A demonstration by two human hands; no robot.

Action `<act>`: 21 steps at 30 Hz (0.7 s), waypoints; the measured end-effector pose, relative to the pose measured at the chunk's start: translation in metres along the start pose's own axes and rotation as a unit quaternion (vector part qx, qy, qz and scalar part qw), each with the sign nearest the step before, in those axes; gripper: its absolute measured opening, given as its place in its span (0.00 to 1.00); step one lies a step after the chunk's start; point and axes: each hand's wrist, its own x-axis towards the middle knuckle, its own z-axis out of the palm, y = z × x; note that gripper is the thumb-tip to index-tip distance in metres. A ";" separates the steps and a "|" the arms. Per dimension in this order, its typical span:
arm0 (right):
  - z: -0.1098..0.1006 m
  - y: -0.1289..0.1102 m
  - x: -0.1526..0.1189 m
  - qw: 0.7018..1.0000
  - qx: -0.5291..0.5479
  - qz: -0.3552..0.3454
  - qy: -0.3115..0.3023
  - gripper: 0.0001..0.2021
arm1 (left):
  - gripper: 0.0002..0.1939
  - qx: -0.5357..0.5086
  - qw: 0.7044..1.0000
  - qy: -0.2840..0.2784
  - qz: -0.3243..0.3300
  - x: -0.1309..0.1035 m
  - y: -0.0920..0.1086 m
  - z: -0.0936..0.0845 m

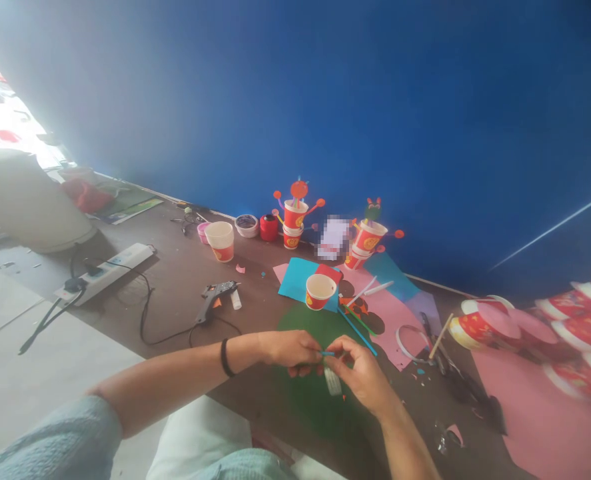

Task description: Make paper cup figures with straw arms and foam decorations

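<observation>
My left hand (295,350) and my right hand (354,370) meet over a dark green round sheet (302,407). Between their fingertips is a small blue strip (328,353), pinched from both sides. Just below the fingers a whitish strip (332,381) shows; whether a hand holds it is unclear. Beyond my hands, a red and white paper cup (320,292) stands upright by a light blue sheet (295,279). Blue and green sticks (360,332) lie to the right of that cup.
A glue gun (215,300) with its cord lies left, near a power strip (110,273). Decorated stacked cups (295,217), another cup (221,243) and a tape ring (411,343) are farther back. Dark scissors (468,390) and many cups (580,327) are at right.
</observation>
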 end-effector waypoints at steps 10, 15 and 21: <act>0.008 0.009 0.009 0.997 -0.045 0.001 0.070 0.10 | 0.17 0.336 0.933 0.125 0.031 -0.003 0.001 -0.003; 0.009 0.012 0.009 0.997 -0.033 0.010 0.068 0.12 | 0.16 0.388 0.898 0.200 0.050 0.000 -0.004 0.011; 0.006 0.014 0.006 0.999 0.030 0.028 0.025 0.16 | 0.12 0.269 0.945 0.173 0.073 0.005 -0.002 0.009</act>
